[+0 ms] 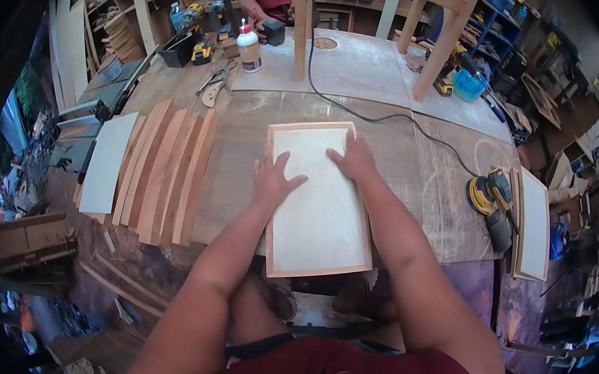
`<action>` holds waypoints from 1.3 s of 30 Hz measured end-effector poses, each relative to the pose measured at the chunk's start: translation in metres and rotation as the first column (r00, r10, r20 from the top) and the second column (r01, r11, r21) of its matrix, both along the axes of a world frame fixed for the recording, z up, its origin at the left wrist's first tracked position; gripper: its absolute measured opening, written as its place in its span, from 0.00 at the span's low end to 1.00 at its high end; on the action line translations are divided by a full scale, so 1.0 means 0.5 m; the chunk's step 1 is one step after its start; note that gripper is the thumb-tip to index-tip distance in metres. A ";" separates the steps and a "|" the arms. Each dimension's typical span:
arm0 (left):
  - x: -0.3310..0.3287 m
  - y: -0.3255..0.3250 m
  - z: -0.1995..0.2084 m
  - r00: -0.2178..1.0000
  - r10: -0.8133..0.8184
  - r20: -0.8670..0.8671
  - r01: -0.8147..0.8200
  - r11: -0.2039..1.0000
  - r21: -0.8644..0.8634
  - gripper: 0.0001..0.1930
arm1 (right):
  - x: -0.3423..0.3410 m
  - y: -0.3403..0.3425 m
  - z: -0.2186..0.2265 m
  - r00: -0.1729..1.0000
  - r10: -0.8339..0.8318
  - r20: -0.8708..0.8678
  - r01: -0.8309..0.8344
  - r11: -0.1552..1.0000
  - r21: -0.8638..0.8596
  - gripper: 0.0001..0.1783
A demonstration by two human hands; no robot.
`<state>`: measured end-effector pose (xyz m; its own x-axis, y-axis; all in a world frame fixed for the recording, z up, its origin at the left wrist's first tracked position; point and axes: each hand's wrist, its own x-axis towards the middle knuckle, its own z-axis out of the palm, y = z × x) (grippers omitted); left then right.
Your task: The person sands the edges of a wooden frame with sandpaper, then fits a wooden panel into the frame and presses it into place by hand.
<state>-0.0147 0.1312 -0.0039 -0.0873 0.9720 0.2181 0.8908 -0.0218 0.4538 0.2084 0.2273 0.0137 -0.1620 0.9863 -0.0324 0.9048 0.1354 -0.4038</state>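
Several wood strips (170,176) are lying left of the framed panel (320,214), a sander (485,193) right, a cord (349,110) beyond. The panel, touched along both sides by left hand (273,180) and right hand (356,160), thumbs spread from fingers, is overhanging the table (443,217).

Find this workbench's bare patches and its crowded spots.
Bare workbench shows between the wood strips and the framed panel, and, nearer than the cord, between the right forearm and the sander. Crowded: left, with strips, and far left, with a red-capped bottle and tools.
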 end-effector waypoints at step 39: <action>-0.001 0.012 -0.009 0.999 -0.013 -0.029 0.014 1.000 0.018 0.44 | -0.002 0.119 -0.034 0.995 -0.033 -0.093 0.036 0.999 0.031 0.54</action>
